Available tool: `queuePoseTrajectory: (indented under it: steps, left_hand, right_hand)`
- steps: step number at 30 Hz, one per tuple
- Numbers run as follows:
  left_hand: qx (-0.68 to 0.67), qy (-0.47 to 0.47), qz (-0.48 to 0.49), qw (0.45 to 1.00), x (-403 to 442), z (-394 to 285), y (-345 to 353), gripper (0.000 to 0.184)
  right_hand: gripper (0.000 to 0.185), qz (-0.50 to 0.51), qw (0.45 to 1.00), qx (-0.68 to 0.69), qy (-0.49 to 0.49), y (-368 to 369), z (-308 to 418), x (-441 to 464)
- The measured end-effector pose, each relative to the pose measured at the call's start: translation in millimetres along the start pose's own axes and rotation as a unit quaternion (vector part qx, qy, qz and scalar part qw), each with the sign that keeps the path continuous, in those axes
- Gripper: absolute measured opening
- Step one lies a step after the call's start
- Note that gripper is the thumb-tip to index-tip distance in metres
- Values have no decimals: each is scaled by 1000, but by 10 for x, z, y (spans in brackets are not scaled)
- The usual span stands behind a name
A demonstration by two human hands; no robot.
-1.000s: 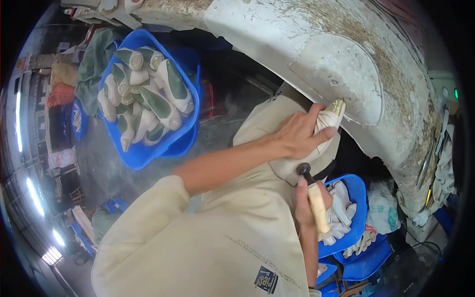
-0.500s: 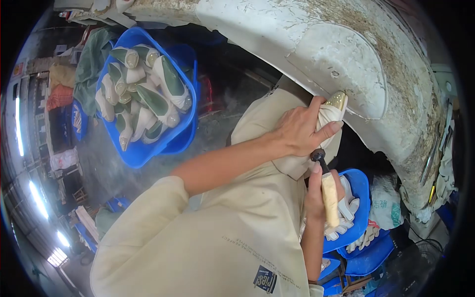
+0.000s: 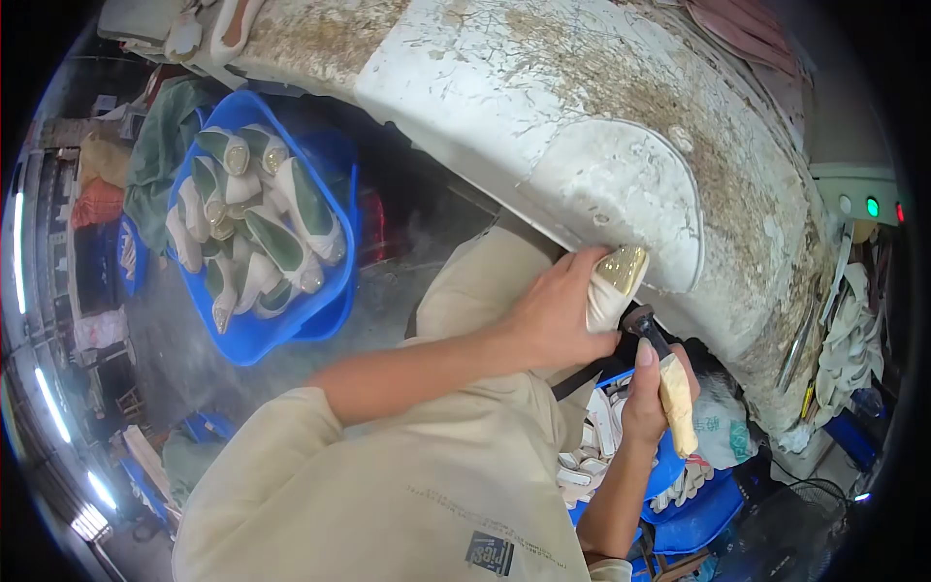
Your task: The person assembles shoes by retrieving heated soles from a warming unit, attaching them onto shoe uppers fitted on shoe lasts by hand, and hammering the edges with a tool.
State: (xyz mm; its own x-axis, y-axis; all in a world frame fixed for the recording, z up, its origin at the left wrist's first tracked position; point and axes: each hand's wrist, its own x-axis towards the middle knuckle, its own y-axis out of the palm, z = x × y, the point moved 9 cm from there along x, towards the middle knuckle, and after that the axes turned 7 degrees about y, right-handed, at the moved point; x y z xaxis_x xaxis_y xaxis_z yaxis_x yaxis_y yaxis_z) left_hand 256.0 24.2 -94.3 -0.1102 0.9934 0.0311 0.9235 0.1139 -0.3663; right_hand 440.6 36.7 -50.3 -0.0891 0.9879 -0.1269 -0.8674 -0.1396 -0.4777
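My left hand (image 3: 553,310) is closed around a cream-white shoe (image 3: 606,303) with a shiny gold toe, which points up toward the edge of the workbench (image 3: 465,184). Part of the shoe is hidden under my fingers. In my right hand (image 3: 650,398) is a hammer (image 3: 676,403) with a dark round head and a pale, worn handle. The hammer's head is close beside the shoe; whether they touch I cannot tell.
At the left stands a blue bin (image 3: 242,354) full of white shoes with green insides and gold toes. Another blue bin (image 3: 669,470) with white pieces is below my right hand. A white plate (image 3: 621,184) lies on the bench, strewn with scraps. A fan (image 3: 795,529) stands lower right.
My view has shifted, showing more of the bench. The shoe has turned in my left hand and its gold toe faces me more. The hammer stays in my right hand, near the shoe.
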Motion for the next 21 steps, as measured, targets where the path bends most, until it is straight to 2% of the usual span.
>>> queuePoseTrajectory:
  steps: [5,7,8,11,12,13,14,15,18,20,21]
  left_hand:
    - [-83,-124,55,987,86,116,116,78]
    - [-29,-100,38,994,82,94,105,76]
    - [-1,-86,30,996,95,90,101,75]
    - [11,-73,30,997,106,136,138,73]
    - [13,-72,30,997,98,146,150,74]
    - [15,-66,27,997,96,147,157,76]
    - [19,-54,20,998,112,135,150,77]
    - [9,-48,18,999,135,149,151,77]
    - [-17,-38,26,999,79,107,114,75]
    - [-36,-23,36,998,103,-21,21,73]
    - [-46,42,24,998,133,-229,-78,73]
  right_hand:
    - [30,57,996,-67,-28,136,419,392]
    - [30,86,991,-99,-26,145,523,507]
    - [36,74,983,-157,-57,139,614,585]
    - [37,117,961,-247,-45,175,604,726]
    - [37,131,888,-418,-143,255,605,784]
    - [36,118,955,-273,-7,193,442,896]
    - [36,64,986,-105,111,118,275,960]
    - [35,38,989,-43,140,124,206,1046]
    - [36,121,957,20,264,187,-11,1062]
    - [39,87,944,146,281,158,109,819]
    - [40,76,933,208,283,139,151,734]
